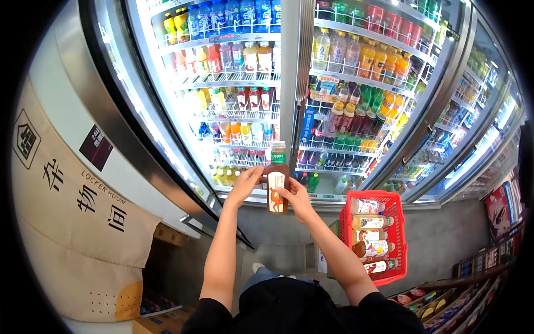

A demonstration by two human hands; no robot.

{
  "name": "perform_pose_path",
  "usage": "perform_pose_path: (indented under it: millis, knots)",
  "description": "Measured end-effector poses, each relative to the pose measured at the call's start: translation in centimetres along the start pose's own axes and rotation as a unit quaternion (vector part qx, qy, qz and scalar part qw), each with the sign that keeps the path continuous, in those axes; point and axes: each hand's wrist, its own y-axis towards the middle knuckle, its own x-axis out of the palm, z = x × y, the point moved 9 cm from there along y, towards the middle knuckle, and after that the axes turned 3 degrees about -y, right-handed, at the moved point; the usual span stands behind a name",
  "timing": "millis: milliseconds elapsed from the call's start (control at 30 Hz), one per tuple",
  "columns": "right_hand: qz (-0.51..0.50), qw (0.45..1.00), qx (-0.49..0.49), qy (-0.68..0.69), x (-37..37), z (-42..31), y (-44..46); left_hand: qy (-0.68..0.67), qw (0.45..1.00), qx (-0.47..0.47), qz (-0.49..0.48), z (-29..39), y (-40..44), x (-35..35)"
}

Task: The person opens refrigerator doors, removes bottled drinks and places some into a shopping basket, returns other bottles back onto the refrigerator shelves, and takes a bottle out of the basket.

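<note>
A bottle of dark brown tea (277, 186) with a green band and a cream label with an orange picture is held upright in front of me. My left hand (246, 186) grips its left side, the fingertips partly hidden behind it. From the lower right, my right hand (297, 200) closes on the bottle, thumb lying across the label. Beyond the bottle is the lit drinks fridge (222, 82), its shelves lined with bottles. Several similar dark bottles with red labels (254, 99) stand on a middle shelf.
A red basket (401, 240) with several labelled bottles sits to my right. The open fridge door (167, 146) angles out on my left, beside a beige curtain (72, 222). More glass-door fridges (461, 106) run to the right. Snack shelves (445, 298) stand at lower right.
</note>
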Motion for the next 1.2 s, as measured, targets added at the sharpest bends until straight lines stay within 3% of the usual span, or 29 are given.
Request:
perform_pose_path:
  millis: [67,100,133,200,333,467,733,867,1067,1167,1200]
  knots:
    - [-0.006,1.000,0.024,0.014,0.8,0.0,0.8,-0.146,0.983,-0.100,-0.050,-0.7,0.3,0.4]
    - [-0.002,1.000,0.024,0.014,1.2,0.2,1.5,-0.160,0.979,-0.106,-0.070,-0.7,0.5,-0.1]
    - [-0.010,1.000,0.026,0.012,1.6,0.5,1.8,-0.160,0.979,-0.107,-0.070,-1.1,0.2,-0.1]
    - [-0.016,0.999,0.027,0.006,3.1,1.0,3.7,0.015,0.994,-0.089,-0.065,-1.7,0.7,-1.6]
    - [-0.026,0.999,0.028,0.013,4.5,2.5,5.5,-0.055,0.995,-0.043,-0.064,-0.6,0.0,-1.5]
    - [-0.089,0.995,0.041,-0.021,7.0,4.1,6.3,-0.032,0.998,-0.057,-0.025,-2.5,-1.5,-4.8]
    - [-0.230,0.972,0.012,-0.039,12.9,6.0,5.2,-0.073,0.990,-0.101,-0.064,-2.8,-7.0,-11.2]
    - [-0.167,0.985,0.015,-0.041,12.2,9.4,7.7,-0.092,0.976,-0.158,-0.121,-5.3,-3.9,-12.0]
    - [-0.108,0.989,-0.030,-0.099,9.7,6.5,15.4,-0.095,0.980,-0.089,-0.149,-4.8,6.1,-11.8]
    - [-0.031,0.972,-0.029,-0.230,8.4,6.5,18.8,-0.091,0.978,-0.081,-0.169,-6.3,10.5,-12.7]
    - [-0.010,0.981,-0.024,-0.194,8.2,6.8,19.3,-0.089,0.977,-0.084,-0.173,-6.4,11.1,-12.8]
